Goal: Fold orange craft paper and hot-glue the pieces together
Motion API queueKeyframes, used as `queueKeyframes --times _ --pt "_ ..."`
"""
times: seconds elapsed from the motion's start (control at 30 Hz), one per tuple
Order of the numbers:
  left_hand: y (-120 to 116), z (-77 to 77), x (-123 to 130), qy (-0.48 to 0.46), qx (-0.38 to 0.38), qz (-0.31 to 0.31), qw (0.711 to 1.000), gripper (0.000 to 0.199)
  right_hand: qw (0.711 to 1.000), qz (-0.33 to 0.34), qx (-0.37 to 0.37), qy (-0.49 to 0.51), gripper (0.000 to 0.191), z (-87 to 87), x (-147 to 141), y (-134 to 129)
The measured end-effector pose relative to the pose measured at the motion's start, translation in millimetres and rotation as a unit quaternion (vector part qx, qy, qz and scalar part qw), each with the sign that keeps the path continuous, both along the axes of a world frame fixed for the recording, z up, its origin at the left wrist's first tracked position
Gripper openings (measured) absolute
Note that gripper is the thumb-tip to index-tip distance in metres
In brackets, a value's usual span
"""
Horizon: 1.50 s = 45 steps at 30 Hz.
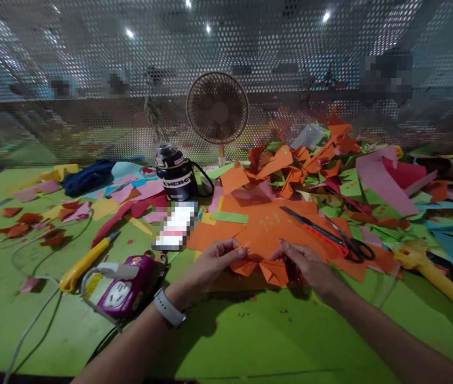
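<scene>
A folded orange paper piece (274, 272) with pointed, creased flaps is held between both hands, low over orange sheets (258, 224). My left hand (220, 255), above a wrist with a white watch band, pinches its left side between thumb and fingers. On the other side, my right hand (304, 264) has its thumb and fingers closed at the paper's right edge; some of those fingertips are hidden. Just beyond the right hand lie a black and red utility knife (318, 232) and black-handled scissors (358, 248).
A yellow glue gun (430, 269) lies at right, before a heap of coloured paper scraps (370, 181). Leftward are a phone (176, 226), a purple power socket (126, 288) with cables and a yellow-handled tool (85, 264). Behind stand a black bottle (176, 173) and a fan (217, 109).
</scene>
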<state>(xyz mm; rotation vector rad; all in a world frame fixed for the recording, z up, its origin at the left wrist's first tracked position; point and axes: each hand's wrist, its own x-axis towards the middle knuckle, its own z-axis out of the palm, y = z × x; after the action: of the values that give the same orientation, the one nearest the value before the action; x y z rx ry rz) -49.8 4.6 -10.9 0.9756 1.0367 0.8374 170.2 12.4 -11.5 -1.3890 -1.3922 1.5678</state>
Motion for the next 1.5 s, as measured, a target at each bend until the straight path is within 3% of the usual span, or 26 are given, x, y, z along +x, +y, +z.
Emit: queueKeyframes --times 0.83,1.03,1.33,1.5 --pt "-0.3 1.6 0.0 0.002 0.021 -0.013 1.0 0.036 1.0 -0.006 0.013 -0.027 0.066 1.3 -0.7 -0.5" --pt "-3.1 -0.5 -2.6 0.016 0.002 0.047 0.999 0.04 0.999 0.0 0.04 -0.032 0.067 3.3 -1.8 -0.2" --pt "-1.2 4.6 -0.4 -0.006 -0.018 0.007 1.0 0.048 1.0 0.004 0.001 -0.006 0.065 -0.2 -0.5 1.0" --pt "-1.6 5.3 -3.4 0.016 0.031 -0.008 0.999 0.043 1.0 0.001 -0.006 -0.006 0.063 4.4 -2.2 -0.3"
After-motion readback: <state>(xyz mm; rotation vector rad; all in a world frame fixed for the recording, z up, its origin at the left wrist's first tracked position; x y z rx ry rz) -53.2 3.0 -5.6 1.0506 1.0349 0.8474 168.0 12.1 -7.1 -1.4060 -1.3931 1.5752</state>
